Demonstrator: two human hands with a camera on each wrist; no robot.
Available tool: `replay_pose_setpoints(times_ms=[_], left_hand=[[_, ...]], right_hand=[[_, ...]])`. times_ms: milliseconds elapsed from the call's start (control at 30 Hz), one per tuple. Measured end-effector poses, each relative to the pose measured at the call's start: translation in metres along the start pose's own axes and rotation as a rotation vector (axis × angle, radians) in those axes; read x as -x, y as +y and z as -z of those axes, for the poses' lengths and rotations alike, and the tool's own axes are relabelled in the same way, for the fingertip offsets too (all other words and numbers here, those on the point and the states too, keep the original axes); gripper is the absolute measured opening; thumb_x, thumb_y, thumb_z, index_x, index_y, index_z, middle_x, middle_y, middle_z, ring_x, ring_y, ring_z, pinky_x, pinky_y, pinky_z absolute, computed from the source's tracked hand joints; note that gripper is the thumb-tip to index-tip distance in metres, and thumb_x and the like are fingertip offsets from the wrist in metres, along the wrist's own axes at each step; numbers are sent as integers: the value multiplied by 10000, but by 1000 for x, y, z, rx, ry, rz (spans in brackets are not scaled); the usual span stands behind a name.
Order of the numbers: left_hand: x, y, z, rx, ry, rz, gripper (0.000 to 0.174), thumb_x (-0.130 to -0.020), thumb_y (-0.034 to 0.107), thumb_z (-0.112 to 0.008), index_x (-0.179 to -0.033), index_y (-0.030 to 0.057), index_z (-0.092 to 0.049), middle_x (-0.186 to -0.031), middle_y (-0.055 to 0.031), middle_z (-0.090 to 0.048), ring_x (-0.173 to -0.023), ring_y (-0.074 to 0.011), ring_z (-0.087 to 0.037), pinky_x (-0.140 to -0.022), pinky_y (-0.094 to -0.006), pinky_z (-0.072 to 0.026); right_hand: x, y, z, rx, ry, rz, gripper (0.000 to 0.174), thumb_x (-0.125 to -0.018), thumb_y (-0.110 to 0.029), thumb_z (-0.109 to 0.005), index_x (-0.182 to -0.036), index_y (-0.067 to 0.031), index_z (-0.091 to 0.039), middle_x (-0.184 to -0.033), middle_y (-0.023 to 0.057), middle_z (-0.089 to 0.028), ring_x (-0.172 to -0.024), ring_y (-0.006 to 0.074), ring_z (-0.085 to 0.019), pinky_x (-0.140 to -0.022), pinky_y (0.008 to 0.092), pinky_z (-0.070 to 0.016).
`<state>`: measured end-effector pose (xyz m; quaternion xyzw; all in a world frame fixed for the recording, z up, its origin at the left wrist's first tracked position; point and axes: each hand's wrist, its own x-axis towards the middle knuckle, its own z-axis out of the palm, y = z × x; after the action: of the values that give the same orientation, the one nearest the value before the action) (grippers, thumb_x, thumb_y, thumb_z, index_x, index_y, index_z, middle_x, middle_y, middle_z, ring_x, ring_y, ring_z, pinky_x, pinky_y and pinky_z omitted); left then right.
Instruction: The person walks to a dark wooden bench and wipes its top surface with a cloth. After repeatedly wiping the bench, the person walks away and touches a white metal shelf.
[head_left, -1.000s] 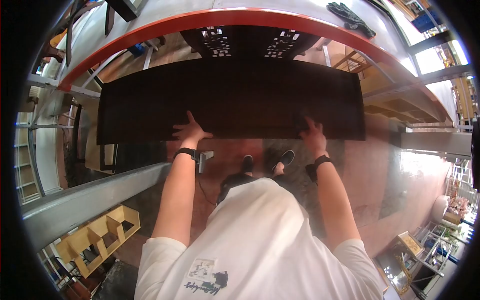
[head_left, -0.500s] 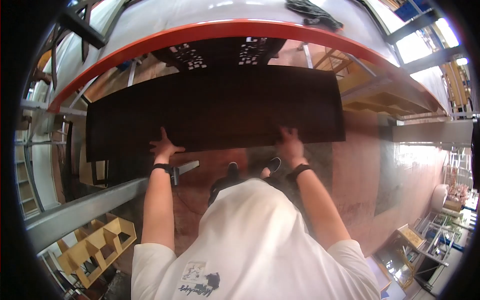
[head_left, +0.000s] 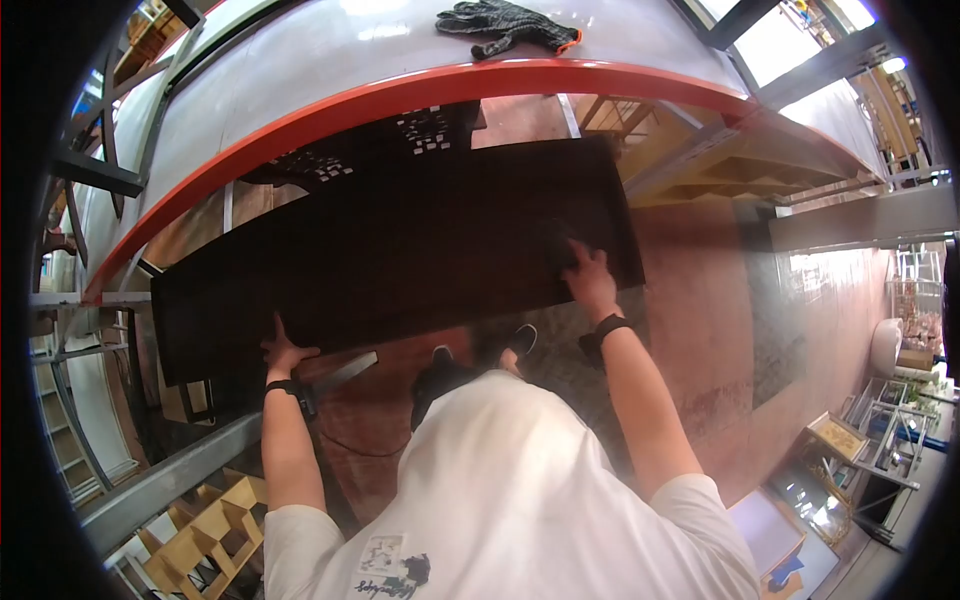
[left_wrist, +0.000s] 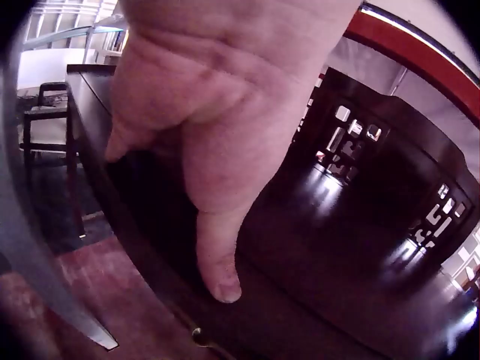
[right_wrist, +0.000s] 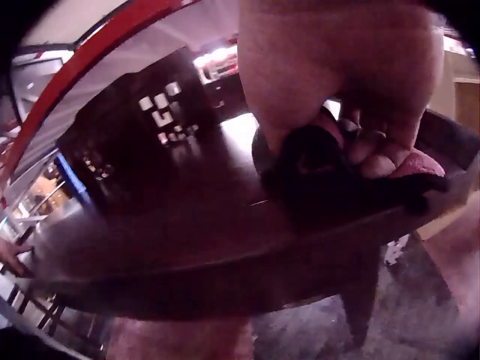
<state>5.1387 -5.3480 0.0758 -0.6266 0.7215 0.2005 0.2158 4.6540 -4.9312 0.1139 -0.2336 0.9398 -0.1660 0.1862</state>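
A long dark wooden bench-like piece [head_left: 400,240] with a smooth top lies before me. My left hand [head_left: 287,352] rests on its near edge towards the left end, fingers spread. In the left wrist view the thumb [left_wrist: 221,277] lies straight on the dark wood. Near the right end of the top, my right hand [head_left: 592,280] holds a dark, soft-looking pad [head_left: 557,245] against the surface. The right wrist view shows this black thing [right_wrist: 315,172] under the curled fingers, with a pinkish part beside it; its exact kind I cannot tell.
A pierced dark back panel [left_wrist: 375,135] rises at the far side. Beyond runs a red-edged table [head_left: 400,90] bearing a grey knit glove [head_left: 505,25]. A metal beam [head_left: 190,450] and pale wooden compartments [head_left: 205,540] stand at left. Framed pieces [head_left: 838,437] are at right.
The head view has swung, so the dark piece now slants and the glove shows more centrally. My right hand has moved towards the right end with the pad; the left stays on the near edge.
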Motion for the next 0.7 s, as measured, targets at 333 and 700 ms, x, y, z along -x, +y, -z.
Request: replay_pose_setpoints(times_ms=[333, 700], left_hand=[[5, 7, 1, 6, 38, 57, 1513, -516, 415, -971, -1582, 336, 100, -1525, -468, 43, -1419, -640, -105, -1164, -613, -249], [7, 14, 6, -63, 15, 103, 1460, -526, 490, -942, -1591, 336, 44, -1511, -479, -95, -1375, -666, -213, -1079, -717, -274]], right_hand=[[-40, 39, 10, 179, 78, -166, 730, -886, -348, -637, -1515, -229, -283, -1249, 286, -496, -998, 501, -635, -841, 536, -550], [-69, -64, -40, 210, 61, -89, 729, -899, -392, -601, -1528, -224, -272, -1299, 303, -466, -1035, 522, -617, -886, 541, -539]])
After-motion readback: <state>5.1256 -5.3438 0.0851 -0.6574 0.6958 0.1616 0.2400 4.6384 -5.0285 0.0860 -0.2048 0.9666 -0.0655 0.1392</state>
